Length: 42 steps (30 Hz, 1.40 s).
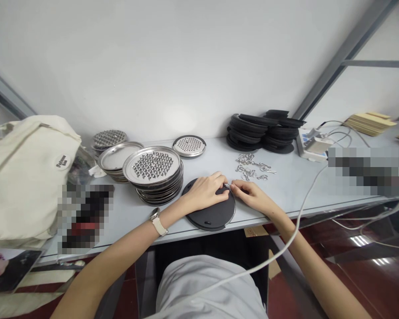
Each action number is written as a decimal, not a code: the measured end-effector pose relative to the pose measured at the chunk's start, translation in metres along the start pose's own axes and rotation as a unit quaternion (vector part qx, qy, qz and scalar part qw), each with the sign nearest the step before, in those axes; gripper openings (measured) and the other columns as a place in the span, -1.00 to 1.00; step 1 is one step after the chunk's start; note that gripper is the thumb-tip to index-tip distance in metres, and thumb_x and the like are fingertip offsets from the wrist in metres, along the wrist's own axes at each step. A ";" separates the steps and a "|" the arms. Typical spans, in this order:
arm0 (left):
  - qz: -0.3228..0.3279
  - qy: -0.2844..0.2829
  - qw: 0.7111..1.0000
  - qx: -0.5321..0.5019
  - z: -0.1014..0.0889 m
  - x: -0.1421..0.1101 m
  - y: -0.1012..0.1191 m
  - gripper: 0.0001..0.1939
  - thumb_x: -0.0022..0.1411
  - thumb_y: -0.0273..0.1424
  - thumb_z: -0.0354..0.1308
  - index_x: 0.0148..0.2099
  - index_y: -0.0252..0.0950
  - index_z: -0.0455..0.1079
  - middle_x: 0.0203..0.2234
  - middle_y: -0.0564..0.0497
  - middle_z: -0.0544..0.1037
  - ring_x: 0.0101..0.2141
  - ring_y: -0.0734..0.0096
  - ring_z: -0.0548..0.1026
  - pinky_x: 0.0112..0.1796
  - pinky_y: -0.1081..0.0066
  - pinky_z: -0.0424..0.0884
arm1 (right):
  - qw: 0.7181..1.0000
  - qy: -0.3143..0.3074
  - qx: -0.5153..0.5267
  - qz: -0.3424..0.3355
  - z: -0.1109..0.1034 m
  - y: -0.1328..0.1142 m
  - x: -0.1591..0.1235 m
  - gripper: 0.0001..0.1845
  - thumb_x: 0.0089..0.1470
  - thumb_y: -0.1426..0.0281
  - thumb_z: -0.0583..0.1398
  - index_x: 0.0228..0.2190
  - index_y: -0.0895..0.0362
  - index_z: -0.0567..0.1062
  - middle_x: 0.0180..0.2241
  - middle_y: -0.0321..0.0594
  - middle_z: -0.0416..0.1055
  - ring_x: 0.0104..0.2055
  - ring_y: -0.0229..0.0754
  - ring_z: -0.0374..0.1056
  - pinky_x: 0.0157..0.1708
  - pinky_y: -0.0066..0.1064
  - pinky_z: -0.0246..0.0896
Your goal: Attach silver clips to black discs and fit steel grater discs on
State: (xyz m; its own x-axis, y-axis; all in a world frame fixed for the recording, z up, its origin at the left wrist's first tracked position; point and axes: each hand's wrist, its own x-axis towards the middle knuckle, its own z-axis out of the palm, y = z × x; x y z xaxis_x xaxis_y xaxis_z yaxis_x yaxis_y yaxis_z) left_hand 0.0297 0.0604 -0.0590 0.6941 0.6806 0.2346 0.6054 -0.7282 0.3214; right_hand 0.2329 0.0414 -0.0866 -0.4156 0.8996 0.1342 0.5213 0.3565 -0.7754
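Note:
A black round disc (213, 213) lies flat at the table's front edge. My left hand (206, 191) rests on the disc's upper part, fingers curled over it. My right hand (249, 193) sits just right of the disc's rim, fingertips pinched together against the rim where a small metal piece (227, 186) shows. A loose heap of small metal clips (252, 167) lies a little beyond my right hand. A watch with a pale strap (158, 221) is on my left wrist.
Stacks of perforated steel discs (154, 173) stand left of the black disc, with more steel discs (118, 157) and a single one (189, 145) behind. Black rings (264, 130) are piled at the back right. A cream bag (26, 173) is far left; a white cable (299, 208) hangs over the edge.

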 end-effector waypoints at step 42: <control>0.007 -0.007 1.000 -0.008 0.000 0.000 0.000 -0.81 0.28 -0.25 0.02 -0.14 -0.24 0.29 -0.27 0.07 0.44 -0.36 0.40 0.45 -0.42 0.40 0.21 | 1.000 0.016 0.011 0.014 0.000 0.001 -0.001 -0.57 0.25 0.14 -0.02 -0.56 0.12 0.18 -0.57 -0.36 0.04 -0.49 -0.29 0.00 -0.49 -0.43 -0.06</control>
State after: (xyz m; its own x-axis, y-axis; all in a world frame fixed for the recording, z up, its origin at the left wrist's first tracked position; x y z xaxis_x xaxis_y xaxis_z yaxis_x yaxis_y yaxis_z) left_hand 0.0302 0.0602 -0.0592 0.7076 0.6692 0.2268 0.5892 -0.7360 0.3335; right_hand 0.2336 0.0410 -0.0878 -0.3767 0.9168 0.1326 0.5151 0.3263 -0.7926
